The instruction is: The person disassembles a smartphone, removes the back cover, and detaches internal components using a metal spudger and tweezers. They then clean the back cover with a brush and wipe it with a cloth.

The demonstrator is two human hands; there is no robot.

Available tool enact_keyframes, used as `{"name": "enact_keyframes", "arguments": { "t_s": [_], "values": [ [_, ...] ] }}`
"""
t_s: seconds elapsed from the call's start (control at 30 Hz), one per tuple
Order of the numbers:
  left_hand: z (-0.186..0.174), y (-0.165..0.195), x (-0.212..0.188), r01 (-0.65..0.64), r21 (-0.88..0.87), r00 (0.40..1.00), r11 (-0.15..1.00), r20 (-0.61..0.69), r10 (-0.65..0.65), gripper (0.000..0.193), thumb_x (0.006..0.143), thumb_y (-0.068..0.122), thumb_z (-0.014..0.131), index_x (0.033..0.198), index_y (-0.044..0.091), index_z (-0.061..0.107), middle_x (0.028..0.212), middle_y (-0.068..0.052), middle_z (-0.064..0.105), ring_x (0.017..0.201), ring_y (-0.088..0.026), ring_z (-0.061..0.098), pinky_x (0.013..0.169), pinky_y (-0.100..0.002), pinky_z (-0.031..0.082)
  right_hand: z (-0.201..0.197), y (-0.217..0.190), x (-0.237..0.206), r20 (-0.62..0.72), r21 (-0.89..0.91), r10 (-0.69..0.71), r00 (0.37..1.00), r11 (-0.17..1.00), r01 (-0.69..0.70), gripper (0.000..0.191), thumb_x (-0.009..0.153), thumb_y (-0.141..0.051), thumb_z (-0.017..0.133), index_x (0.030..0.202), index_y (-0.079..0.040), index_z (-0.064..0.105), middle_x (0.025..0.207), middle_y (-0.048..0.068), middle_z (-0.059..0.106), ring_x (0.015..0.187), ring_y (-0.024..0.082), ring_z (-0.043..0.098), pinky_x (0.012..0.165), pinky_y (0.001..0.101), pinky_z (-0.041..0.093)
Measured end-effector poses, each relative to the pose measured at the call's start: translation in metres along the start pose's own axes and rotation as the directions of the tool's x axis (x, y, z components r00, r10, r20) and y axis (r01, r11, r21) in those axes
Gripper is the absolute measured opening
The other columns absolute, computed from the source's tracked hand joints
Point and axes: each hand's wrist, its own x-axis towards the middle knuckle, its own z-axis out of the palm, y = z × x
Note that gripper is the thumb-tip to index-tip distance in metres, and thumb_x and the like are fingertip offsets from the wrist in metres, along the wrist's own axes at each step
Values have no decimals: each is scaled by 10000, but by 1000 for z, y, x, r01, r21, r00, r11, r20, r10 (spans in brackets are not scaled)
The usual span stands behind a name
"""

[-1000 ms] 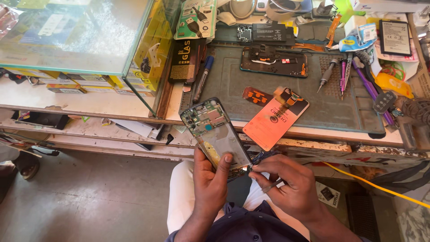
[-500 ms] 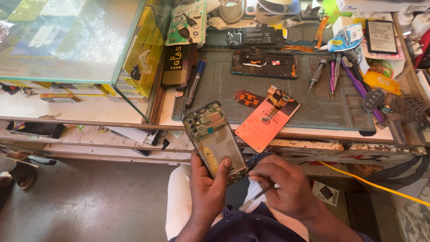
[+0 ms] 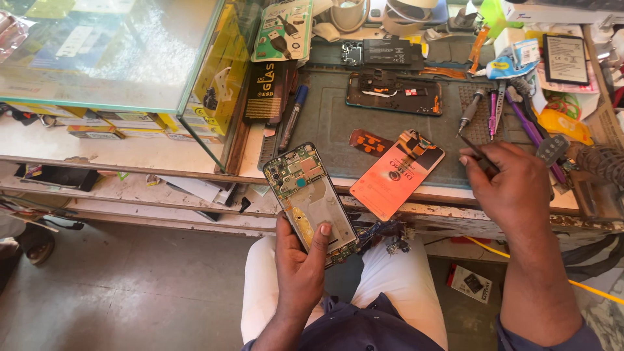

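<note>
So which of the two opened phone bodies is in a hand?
The silver-framed opened phone, gripped in the left hand over the lap. The dark one lies untouched on the grey work mat, farther back.

right hand (image 3: 513,188) hides most of the thin tool (image 3: 478,156) it grips; beyond it, soldering clutter blurs.
</note>
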Motion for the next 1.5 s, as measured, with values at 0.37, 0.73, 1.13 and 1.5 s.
{"name": "enact_keyframes", "arguments": {
  "t_s": [0.37,0.73,1.13,1.5],
  "values": [
    [-2,-1,1,24,-24,999,999,-24,-24,472,1001,120,631,1414,27,424,1235,-110,658,1094,-143,658,940,-306,561,2,8,2,10,39,5,1000,999,-5,193,961,-111,739,1149,-100,779,993,110,740,787,249,713,696,357,533],
    [-6,-8,3,17,-58,999,998,-45,-20,462,993,86,631,1402,19,428,1221,-113,655,1086,-144,649,935,-305,555,-6,-11,4,-34,205,-10,999,979,17,158,984,-71,725,1133,-27,752,944,99,715,743,137,683,640,276,510],
    [-10,-5,0,66,-16,995,998,-67,-67,537,969,63,630,1456,22,408,1223,-125,670,1087,-154,659,932,-307,550,-11,7,19,59,44,-188,980,982,185,234,907,-163,776,1102,-37,749,976,120,713,810,271,688,700,366,525],
    [-12,-3,-4,79,-51,996,996,-48,-82,494,972,58,630,1425,23,434,1233,-136,672,1099,-170,662,948,-330,558,6,2,30,91,54,-145,985,989,141,179,939,-192,755,1018,-32,737,896,115,699,763,293,686,679,408,525]
  ]
}}
